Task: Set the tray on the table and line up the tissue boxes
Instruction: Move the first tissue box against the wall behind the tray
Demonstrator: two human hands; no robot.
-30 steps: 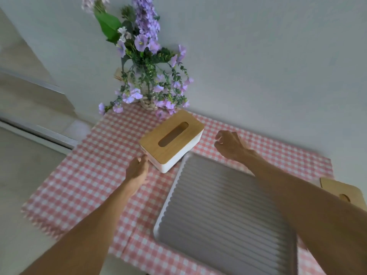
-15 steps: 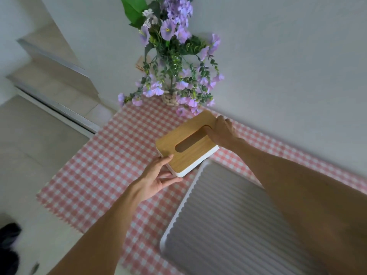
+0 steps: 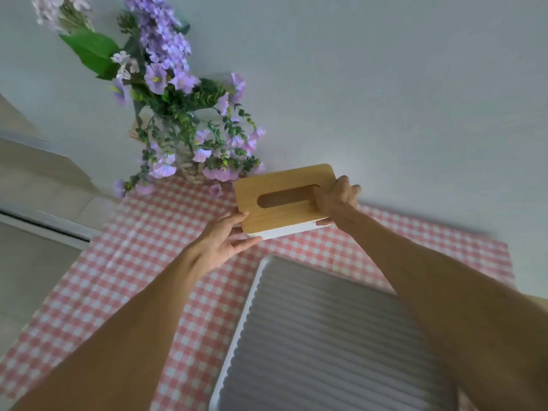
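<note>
A white tissue box with a wooden slotted lid (image 3: 281, 197) is held between both hands, above the far part of the table near the wall. My left hand (image 3: 225, 244) grips its near left corner from below. My right hand (image 3: 336, 200) clasps its right end, fingers over the lid. The grey ribbed tray with a white rim (image 3: 311, 345) lies flat on the checked cloth, nearer to me and partly under my right forearm.
A vase of purple flowers (image 3: 178, 134) stands at the back left, close to the box's left end. The pink checked tablecloth (image 3: 142, 256) covers the table. A pale wall runs right behind. Floor and a step drop off at the left.
Both hands closed on the tissue box, turned it more parallel to the wall, and carried it back and to the right. The view also shifted.
</note>
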